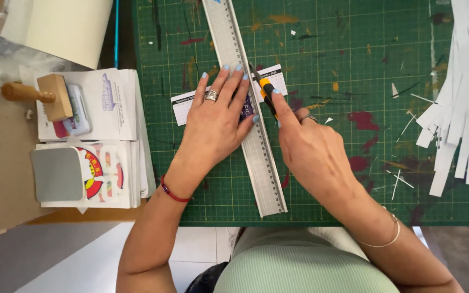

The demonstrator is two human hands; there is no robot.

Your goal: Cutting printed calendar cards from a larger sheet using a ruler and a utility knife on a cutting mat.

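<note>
My left hand point(217, 120) lies flat, fingers spread, pressing a long metal ruler point(261, 163) onto a small printed calendar card point(183, 106) on a green cutting mat point(354, 43). My right hand point(308, 144) grips a yellow and black craft knife point(266, 89), its blade end set against the ruler's right edge where the card shows again. The ruler runs diagonally from the mat's top centre down to its front edge.
A heap of white paper strips point(462, 103) lies at the mat's right side. Left of the mat are stacks of printed sheets point(112, 108), a wooden-handled stamp point(39, 93), a grey pad point(58, 173) and a rolled sheet point(66, 24).
</note>
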